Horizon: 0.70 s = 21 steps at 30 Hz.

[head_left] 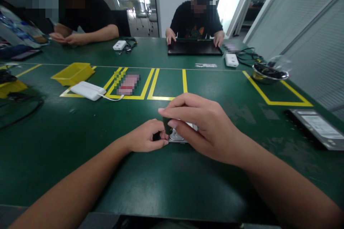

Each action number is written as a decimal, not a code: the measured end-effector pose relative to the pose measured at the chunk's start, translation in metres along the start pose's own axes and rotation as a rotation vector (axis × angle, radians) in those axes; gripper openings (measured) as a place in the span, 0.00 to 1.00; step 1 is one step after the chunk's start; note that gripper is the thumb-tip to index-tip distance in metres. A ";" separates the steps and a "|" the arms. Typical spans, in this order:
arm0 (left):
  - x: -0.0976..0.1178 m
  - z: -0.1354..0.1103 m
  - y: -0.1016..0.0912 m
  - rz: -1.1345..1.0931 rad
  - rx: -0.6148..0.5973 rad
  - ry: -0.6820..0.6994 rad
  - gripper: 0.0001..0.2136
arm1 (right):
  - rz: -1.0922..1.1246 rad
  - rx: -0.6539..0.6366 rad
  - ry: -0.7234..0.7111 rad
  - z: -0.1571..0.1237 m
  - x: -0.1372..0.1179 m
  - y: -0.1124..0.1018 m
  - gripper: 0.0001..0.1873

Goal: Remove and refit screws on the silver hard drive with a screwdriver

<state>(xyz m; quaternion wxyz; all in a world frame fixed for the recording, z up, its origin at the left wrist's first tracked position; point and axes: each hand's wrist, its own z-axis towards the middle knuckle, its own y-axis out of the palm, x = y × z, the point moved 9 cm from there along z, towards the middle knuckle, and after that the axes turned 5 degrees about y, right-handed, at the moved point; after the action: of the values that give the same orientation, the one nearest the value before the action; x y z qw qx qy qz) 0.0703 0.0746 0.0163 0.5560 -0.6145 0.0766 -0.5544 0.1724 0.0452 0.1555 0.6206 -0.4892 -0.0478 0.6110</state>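
A silver hard drive (176, 136) lies flat on the green table in front of me, mostly hidden under my hands. My left hand (149, 136) grips its left edge, thumb at the near side and fingers curled. Above the drive, my right hand (202, 125) is closed around a dark screwdriver (167, 126), held upright between thumb and fingers with the index finger over its top. The handle points down at the drive's left part; its tip is hidden. Off to the right rests a second hard drive (318, 128) with a white label.
Yellow tape outlines (166, 98) mark the table. A yellow tray (73, 74), a white power bank (88, 90) cabled to a blurred phone (128, 84), and a metal bowl (270, 73) of dark items stand farther off. Two people sit opposite, one holding a black panel (195, 47).
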 end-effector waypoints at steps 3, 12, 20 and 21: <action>-0.002 -0.001 -0.001 0.028 0.013 -0.021 0.06 | -0.047 0.056 0.025 0.000 0.003 -0.002 0.11; -0.002 0.001 0.004 -0.027 -0.045 -0.007 0.08 | -0.015 0.079 0.008 0.001 0.003 0.000 0.08; -0.006 -0.001 0.004 -0.019 -0.028 -0.034 0.09 | 0.068 0.074 0.011 -0.002 0.001 -0.002 0.13; -0.007 -0.002 0.004 -0.008 -0.023 -0.044 0.09 | 0.064 0.075 0.017 -0.002 0.001 -0.002 0.12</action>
<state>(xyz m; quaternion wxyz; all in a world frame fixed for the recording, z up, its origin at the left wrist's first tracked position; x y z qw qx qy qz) 0.0682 0.0767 0.0089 0.5481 -0.6333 0.0681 -0.5420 0.1748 0.0453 0.1555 0.6192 -0.4719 -0.0039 0.6276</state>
